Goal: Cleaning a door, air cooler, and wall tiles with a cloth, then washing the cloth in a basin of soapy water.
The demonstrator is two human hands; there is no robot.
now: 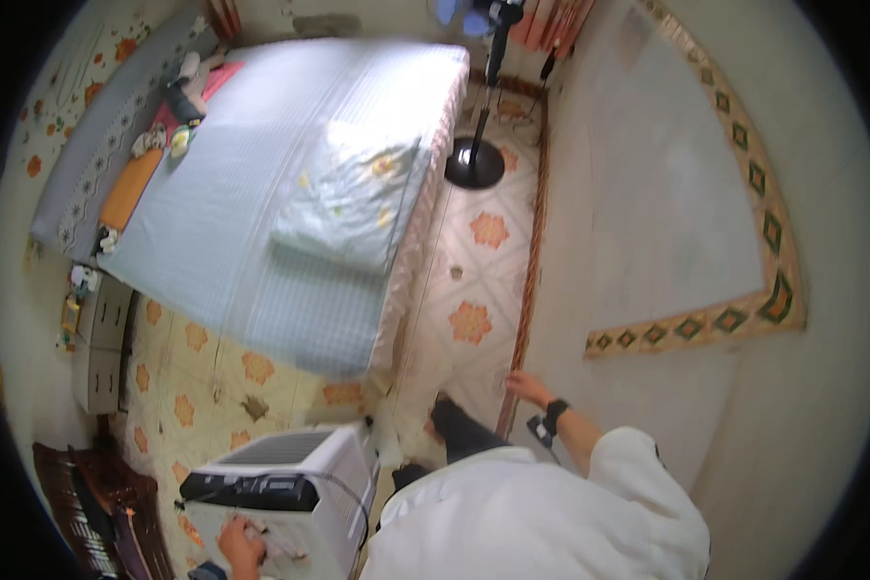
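Note:
My left hand [242,544] is at the top of a white floor appliance [343,517] with a black panel [251,490] and a grey slatted grille. Its fingers are bent and blurred, so I cannot make out whether they hold anything. Over the appliance's top and side runs a dark cable [343,483]. Out to the right, my right hand [529,387] hangs by the wall with its fingers loosely stretched and nothing in them. A dark watch [555,416] is on that wrist. Just below it, a dark and light socket-like piece [540,431] sits low on the wall.
A bed [232,213] with a pale blue sheet and a folded quilt [348,198] stands ahead. Beyond its right side is a black-based stand fan [475,162]. Drawers [104,329] and a dark wooden chair [106,503] are at left. The tiled floor [440,261] runs along the right wall.

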